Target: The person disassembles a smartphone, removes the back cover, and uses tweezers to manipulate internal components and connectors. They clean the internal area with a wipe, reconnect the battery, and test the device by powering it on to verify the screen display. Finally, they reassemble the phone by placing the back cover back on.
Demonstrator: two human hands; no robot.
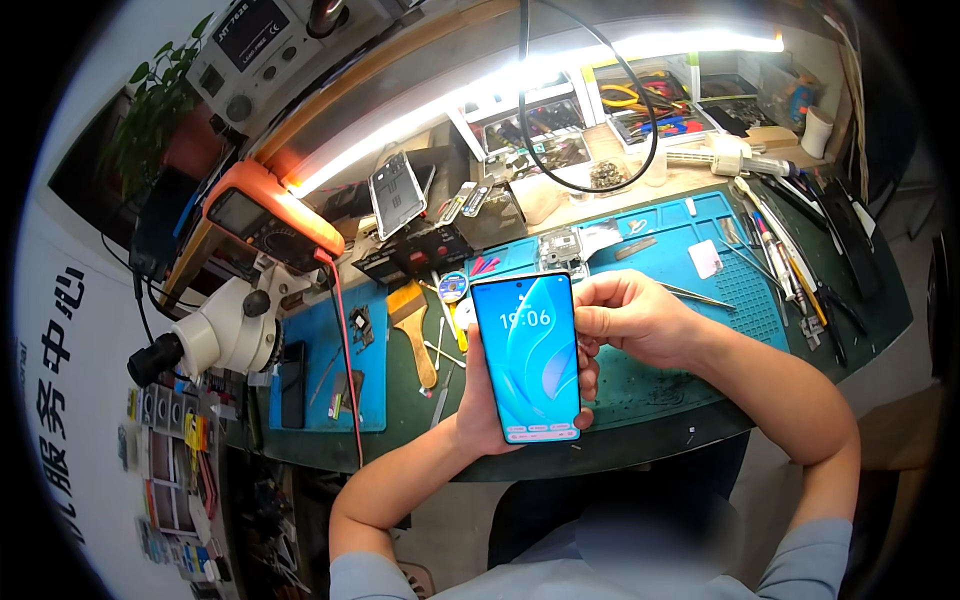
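A smartphone (528, 365) with a lit blue lock screen is held upright above the front edge of the bench. My left hand (482, 405) grips it from behind and along its left side, its fingertips curling round the right edge. At the phone's upper right edge, my right hand (625, 312) has thumb and bent fingers pressed against the side. Behind the phone, a metal holder with a small circuit board (562, 248) lies on the blue repair mat (650, 225). Metal tweezers (700, 297) rest on the mat beyond my right wrist.
To the left stand a white microscope (215, 335) and an orange multimeter (270, 215) with a red lead. A wooden brush (412, 330) and a dark phone (292, 385) lie nearby. Several pens and hand tools (785, 250) crowd the right. Tool bins (650, 100) line the back under a bright lamp.
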